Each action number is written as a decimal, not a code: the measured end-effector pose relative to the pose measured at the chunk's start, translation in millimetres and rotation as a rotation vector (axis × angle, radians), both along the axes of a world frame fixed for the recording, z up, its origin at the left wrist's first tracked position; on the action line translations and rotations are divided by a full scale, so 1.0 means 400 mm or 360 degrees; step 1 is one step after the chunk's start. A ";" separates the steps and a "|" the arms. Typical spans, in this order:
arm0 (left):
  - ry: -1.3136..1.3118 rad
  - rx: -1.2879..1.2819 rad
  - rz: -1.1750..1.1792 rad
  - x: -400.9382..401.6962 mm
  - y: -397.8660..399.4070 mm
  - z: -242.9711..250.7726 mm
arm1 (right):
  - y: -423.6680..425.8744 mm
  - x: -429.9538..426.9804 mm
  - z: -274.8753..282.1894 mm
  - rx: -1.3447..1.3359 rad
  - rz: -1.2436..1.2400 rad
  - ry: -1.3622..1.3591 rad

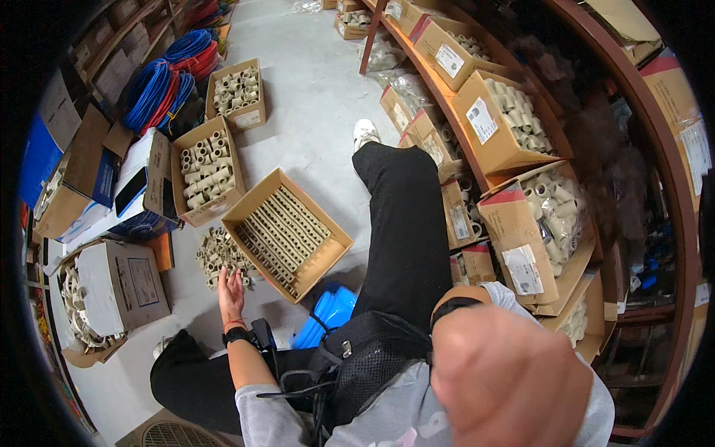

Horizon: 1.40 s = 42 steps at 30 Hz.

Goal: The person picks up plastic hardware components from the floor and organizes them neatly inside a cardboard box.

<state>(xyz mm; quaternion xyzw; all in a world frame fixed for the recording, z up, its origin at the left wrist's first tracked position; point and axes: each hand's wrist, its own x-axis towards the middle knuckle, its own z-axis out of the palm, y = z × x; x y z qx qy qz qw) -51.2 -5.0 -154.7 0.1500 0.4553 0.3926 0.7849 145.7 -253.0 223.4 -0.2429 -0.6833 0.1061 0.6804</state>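
My left hand (230, 299), with a black watch on its wrist, reaches down to the near edge of a loose pile of small beige plastic fittings (219, 251) on the floor. Its fingers are apart and no fitting shows in its grasp. Just right of the pile stands an open cardboard box (329, 254), with the same kind of fittings laid inside in tight, straight rows. The near end of that box has a bare strip. My right hand (503, 369) is raised close to the camera, large and blurred. Its fingers are hidden from view.
Two cardboard boxes of pipe couplings (208, 204) (248, 120) stand farther off. At left are a white carton (137, 279), a smartphone (131, 193) and coiled blue cable (148, 100). Shelving (447, 106) with boxed fittings lines the right. A blue plastic bundle (332, 313) lies by my legs.
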 end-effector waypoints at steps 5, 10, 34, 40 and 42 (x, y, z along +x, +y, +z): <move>0.0069 0.0022 -0.0002 -0.029 -0.011 -0.035 | 0.025 -0.005 -0.048 -0.0042 -0.0072 0.0059; -0.0016 -0.0020 -0.0007 -0.033 -0.007 -0.056 | 0.039 -0.024 -0.095 0.0200 -0.0192 0.0135; -0.0292 0.0208 0.0253 -0.013 0.067 0.179 | 0.118 -0.046 -0.037 0.0429 0.0456 -0.0012; -0.0274 0.0523 -0.0064 -0.008 0.066 0.429 | 0.148 -0.058 -0.075 0.0329 0.0625 0.0185; -0.0223 0.0523 -0.0116 0.015 0.037 0.481 | 0.168 -0.056 -0.090 0.0397 0.0634 0.0192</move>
